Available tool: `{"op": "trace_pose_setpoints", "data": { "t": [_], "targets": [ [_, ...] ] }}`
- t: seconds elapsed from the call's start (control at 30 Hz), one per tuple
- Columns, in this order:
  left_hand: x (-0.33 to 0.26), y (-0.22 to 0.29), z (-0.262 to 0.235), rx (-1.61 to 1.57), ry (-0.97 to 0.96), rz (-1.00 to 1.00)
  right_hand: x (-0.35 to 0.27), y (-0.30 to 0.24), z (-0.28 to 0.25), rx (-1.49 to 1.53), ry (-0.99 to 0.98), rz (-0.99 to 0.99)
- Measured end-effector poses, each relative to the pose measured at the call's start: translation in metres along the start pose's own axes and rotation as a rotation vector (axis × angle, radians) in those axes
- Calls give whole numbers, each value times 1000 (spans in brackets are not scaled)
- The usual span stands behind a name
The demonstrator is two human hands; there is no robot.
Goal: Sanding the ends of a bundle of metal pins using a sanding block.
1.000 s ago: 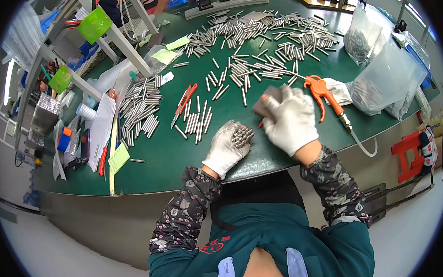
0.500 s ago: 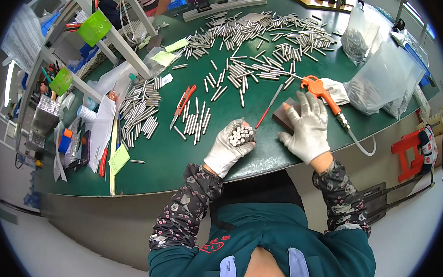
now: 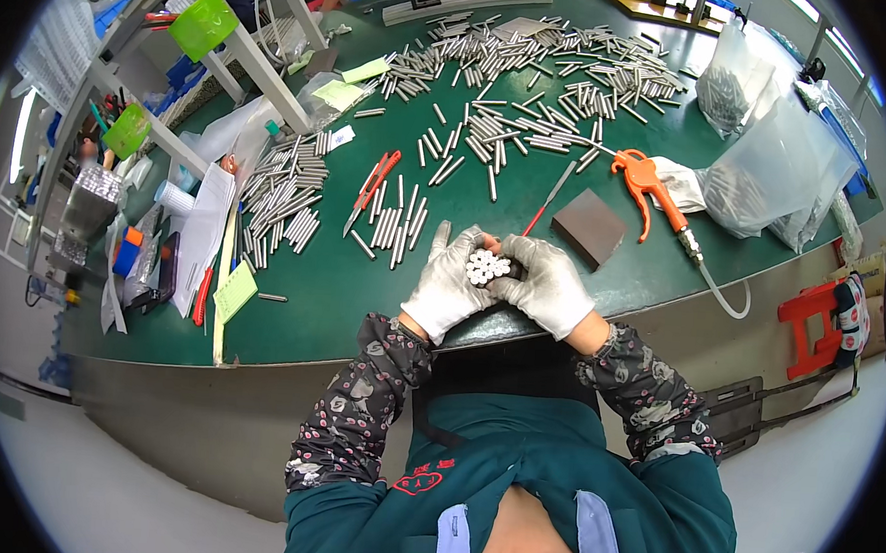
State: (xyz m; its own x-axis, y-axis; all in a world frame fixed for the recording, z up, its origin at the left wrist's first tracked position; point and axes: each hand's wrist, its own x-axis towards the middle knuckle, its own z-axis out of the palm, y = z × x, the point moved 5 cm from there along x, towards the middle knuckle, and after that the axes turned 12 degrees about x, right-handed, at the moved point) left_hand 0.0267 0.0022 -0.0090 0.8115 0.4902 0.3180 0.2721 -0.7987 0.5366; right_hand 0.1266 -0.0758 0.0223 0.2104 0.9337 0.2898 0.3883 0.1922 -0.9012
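Observation:
A bundle of short metal rods stands end-on between my gloved hands near the table's front edge, its round ends facing up. My left hand curls round the left side of the bundle. From the right, my right hand closes on the same rods, thumb and fingers against them. Just beyond the right hand lies a brown rectangular block, flat on the table. A thin file with a red handle rests beyond the bundle, and a red utility knife lies farther left.
Loose rods spread across the far green table, with another heap at left. An orange air gun with its hose lies right, near plastic bags of rods. A shelf frame stands at left.
My right hand has left the brown block and moved left to the rods in my left hand. Both hands now hold the bundle. The view has shifted slightly.

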Motion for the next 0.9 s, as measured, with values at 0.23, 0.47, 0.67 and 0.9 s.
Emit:
{"op": "trace_pose_setpoints", "data": {
  "t": [0.23,0.47,0.67,0.9],
  "targets": [
    [0,-17,0,-5,-106,21,3,5,8,89,-21,37],
    [3,-16,1,-86,-183,-27,4,1,7,23,-24,29],
    [2,-24,10,-136,-201,-44,3,2,7,56,-17,45],
    [2,-20,10,-73,-201,-27,1,12,8,79,13,62]
  ]
}}
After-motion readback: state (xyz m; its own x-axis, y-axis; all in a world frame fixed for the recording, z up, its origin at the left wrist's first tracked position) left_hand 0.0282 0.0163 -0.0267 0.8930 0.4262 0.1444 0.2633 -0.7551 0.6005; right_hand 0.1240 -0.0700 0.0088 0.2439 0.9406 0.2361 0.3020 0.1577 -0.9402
